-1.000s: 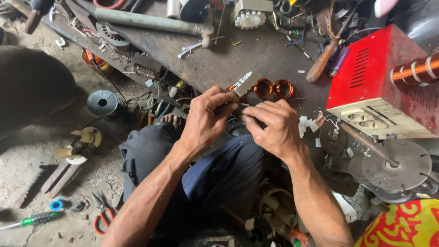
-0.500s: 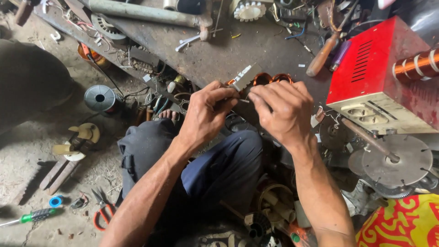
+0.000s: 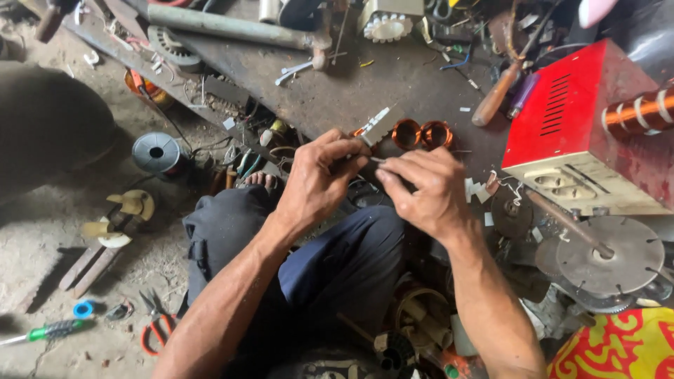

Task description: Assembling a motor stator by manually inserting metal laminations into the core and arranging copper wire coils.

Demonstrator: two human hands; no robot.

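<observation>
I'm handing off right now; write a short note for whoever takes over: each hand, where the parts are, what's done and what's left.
Left hand: closed on a small grey metal piece, with two copper wire coils just beyond it.
Right hand: fingertips pinched at the same piece, close against the left; what they grip is too small to tell.
Nearby: red metal box to the right, round saw blade below it, wire spool and red-handled scissors on the floor to the left.
Done: piece is in hand over the lap.
Left: fine work at the fingertips is under way; its progress cannot be seen.

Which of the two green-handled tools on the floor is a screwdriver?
The screwdriver at the bottom left corner; its handle is straight green. The other, the pliers near the person's foot, have two curved grips.
</observation>
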